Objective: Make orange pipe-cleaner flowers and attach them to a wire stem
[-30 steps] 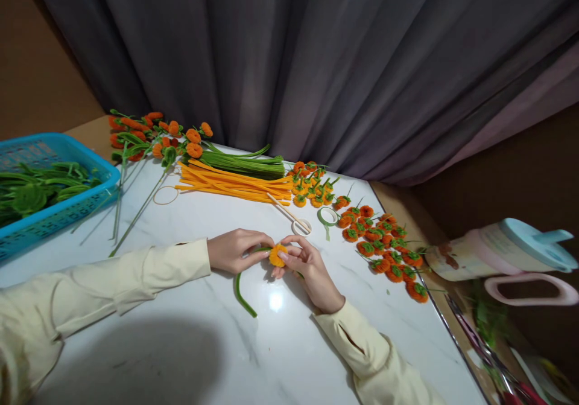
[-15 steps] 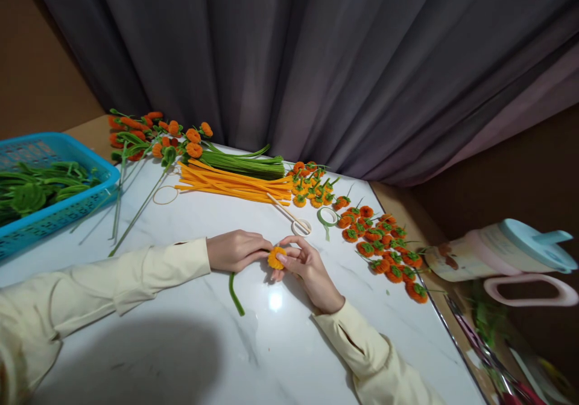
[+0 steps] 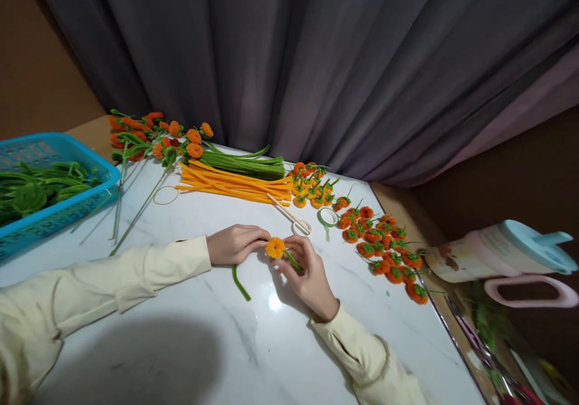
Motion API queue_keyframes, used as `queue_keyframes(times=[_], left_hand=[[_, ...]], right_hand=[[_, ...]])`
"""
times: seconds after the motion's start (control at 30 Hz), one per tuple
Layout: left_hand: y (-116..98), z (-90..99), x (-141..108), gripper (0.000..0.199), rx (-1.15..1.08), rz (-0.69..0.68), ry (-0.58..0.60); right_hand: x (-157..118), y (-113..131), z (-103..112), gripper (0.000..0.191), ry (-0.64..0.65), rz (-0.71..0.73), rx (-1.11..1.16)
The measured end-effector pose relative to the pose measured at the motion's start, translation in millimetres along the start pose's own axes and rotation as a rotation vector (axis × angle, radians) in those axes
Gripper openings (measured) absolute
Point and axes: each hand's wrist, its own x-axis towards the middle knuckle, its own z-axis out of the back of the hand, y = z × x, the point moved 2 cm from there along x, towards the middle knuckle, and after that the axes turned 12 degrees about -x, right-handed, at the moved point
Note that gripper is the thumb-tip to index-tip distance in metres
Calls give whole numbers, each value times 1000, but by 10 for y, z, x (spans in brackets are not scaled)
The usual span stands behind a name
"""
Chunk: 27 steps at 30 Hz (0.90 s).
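Between my hands is a small yellow-orange pipe cleaner flower (image 3: 275, 248), its petalled face toward me. My left hand (image 3: 237, 245) is closed, fingertips pinched at the flower's left edge. From under that hand a green pipe cleaner (image 3: 241, 283) hangs down over the table. My right hand (image 3: 311, 275) curls round the flower's right side, thumb below and fingers above. A short green pipe cleaner end (image 3: 294, 260) sticks out from the flower between those fingers. How the green piece joins the flower is hidden.
Behind lie bundles of orange-yellow pipe cleaners (image 3: 235, 183) and green pipe cleaners (image 3: 244, 165). Finished orange flowers (image 3: 384, 242) spread along the right edge, near green tape (image 3: 327, 216) and a wooden stick (image 3: 284, 209). A blue basket (image 3: 67, 200) stands left, a tumbler (image 3: 493, 251) right.
The flower has risen slightly and turned, and a green end now shows on its right. My right fingers have shifted off its face. The hanging green pipe cleaner has moved slightly up and right.
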Motion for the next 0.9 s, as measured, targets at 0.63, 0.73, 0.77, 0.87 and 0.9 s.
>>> queue_keyframes(times=[0.63, 0.73, 0.77, 0.87, 0.9], left_hand=[[-19, 11, 3, 15, 26, -16, -69], [-17, 12, 4, 15, 39, -20, -74], [-16, 12, 4, 15, 43, -20, -72], [-10, 10, 3, 15, 49, -16, -63], [-7, 8, 0, 15, 50, -16, -60]], right_hand=[[-47, -21, 15, 19, -165, 89, -171], [-43, -23, 16, 18, -173, 99, -181], [-43, -22, 18, 17, -175, 109, -200], [-46, -18, 24, 14, -179, 156, -300], [-48, -19, 25, 14, -184, 174, -340]])
